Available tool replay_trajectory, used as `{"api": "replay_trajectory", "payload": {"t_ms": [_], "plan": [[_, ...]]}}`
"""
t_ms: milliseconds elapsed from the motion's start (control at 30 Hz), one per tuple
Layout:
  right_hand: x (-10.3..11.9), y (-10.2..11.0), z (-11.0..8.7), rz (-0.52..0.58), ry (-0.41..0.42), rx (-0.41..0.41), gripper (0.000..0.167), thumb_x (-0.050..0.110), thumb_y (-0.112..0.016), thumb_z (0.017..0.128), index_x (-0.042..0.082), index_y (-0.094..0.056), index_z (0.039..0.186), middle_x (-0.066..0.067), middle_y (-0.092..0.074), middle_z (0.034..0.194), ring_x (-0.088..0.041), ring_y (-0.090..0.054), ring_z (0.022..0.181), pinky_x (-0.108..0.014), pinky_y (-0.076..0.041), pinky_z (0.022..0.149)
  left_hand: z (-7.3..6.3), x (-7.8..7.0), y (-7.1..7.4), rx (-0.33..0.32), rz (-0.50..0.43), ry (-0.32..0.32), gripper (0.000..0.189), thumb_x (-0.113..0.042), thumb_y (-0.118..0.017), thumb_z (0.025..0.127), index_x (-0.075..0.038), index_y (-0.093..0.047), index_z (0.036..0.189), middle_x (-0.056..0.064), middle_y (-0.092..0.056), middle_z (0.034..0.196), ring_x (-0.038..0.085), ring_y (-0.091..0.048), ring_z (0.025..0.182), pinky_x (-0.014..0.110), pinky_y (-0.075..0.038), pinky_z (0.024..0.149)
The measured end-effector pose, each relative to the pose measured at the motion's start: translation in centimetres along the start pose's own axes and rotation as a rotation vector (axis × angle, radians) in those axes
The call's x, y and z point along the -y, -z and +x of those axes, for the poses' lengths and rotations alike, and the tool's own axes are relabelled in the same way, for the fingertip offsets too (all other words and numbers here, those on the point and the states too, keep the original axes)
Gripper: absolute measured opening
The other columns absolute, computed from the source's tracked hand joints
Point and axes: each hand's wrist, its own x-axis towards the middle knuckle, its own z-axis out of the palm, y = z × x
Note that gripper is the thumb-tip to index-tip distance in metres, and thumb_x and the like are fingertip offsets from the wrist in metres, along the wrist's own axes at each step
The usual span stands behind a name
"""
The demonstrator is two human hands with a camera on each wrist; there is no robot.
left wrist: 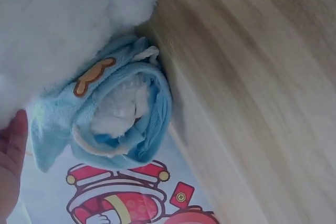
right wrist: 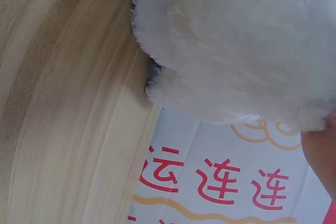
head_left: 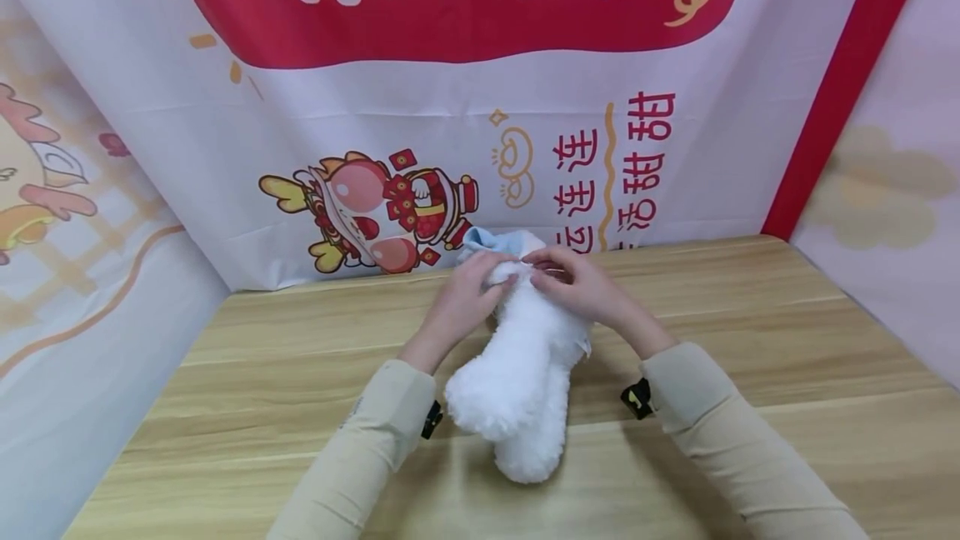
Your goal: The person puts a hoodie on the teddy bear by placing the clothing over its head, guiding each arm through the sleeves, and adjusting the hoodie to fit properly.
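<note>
A white fluffy plush toy (head_left: 517, 373) lies on the wooden table with two rounded limbs toward the near side. At its far end is a light blue cloth hood or garment (left wrist: 55, 121), with a brown patch and pale cord. White fluff shows inside the round opening. My left hand (head_left: 477, 288) pinches the plush beside the blue cloth. Opposite it, my right hand (head_left: 579, 283) grips the white fur with bent fingers. Both hands' fingertips come close together at the top. The toy's face is hidden in the head view.
Behind the toy, a white and red printed cloth (head_left: 420, 90) hangs down to the back edge of the wooden table (head_left: 300, 373). More printed cloth (head_left: 75, 215) closes off the left side, and another panel (head_left: 885, 182) stands at the right.
</note>
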Motion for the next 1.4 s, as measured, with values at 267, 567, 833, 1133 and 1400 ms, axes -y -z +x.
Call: {"api": "replay_trajectory", "payload": {"t_ms": [267,567,833,1133,1400], "plan": [[-1.0,1.0,-0.9,-0.071,-0.123,0.146,0.06,0.034,-0.062,0.092,0.009,-0.041,0.141,-0.02,-0.035,0.149,-0.042,-0.037,0.135,-0.057,-0.036,0.107,-0.5,1.2,0.7,0.009,0.07,0.001,0.047,0.008,-0.047,0.091,-0.017,-0.061,0.129,0.011,-0.06,0.128,0.027,-0.055,0.123,0.041,-0.046,0.103],[-1.4,0.0,-1.2,-0.038,-0.047,0.322,0.095,0.029,-0.08,0.074,0.012,-0.023,0.148,-0.018,-0.034,0.146,-0.033,-0.041,0.13,-0.051,-0.038,0.107,-0.6,2.1,1.3,0.131,-0.024,0.122,0.037,-0.026,-0.042,0.1,-0.014,-0.057,0.132,0.01,-0.056,0.134,0.026,-0.05,0.127,0.046,-0.039,0.108],[-0.8,-0.6,-1.2,-0.158,-0.043,0.151,0.074,0.02,-0.076,0.07,0.005,-0.043,0.133,-0.02,-0.043,0.13,-0.031,-0.046,0.115,-0.048,-0.047,0.096,-1.2,1.7,0.2,0.151,-0.086,0.169,0.056,-0.05,-0.042,0.098,-0.01,-0.045,0.138,0.016,-0.041,0.143,0.033,-0.04,0.134,0.054,-0.033,0.111],[-0.1,-0.4,-1.1,-0.181,0.023,0.009,0.061,0.009,-0.074,0.067,-0.002,-0.05,0.121,-0.017,-0.054,0.119,-0.03,-0.053,0.108,-0.047,-0.047,0.094,-1.6,2.4,-1.5,0.183,-0.241,0.142,0.051,-0.042,-0.033,0.103,-0.017,-0.036,0.147,0.019,-0.033,0.144,0.032,-0.035,0.134,0.053,-0.03,0.112],[1.1,-1.2,-1.0,-0.304,0.08,0.128,0.05,0.03,-0.073,0.083,0.007,-0.059,0.126,-0.013,-0.055,0.124,-0.024,-0.053,0.103,-0.041,-0.047,0.088,-0.2,1.8,-0.2,0.059,-0.189,0.32,0.059,-0.052,-0.029,0.101,-0.006,-0.065,0.111,0.013,-0.046,0.135,0.03,-0.046,0.126,0.052,-0.036,0.108]]}}
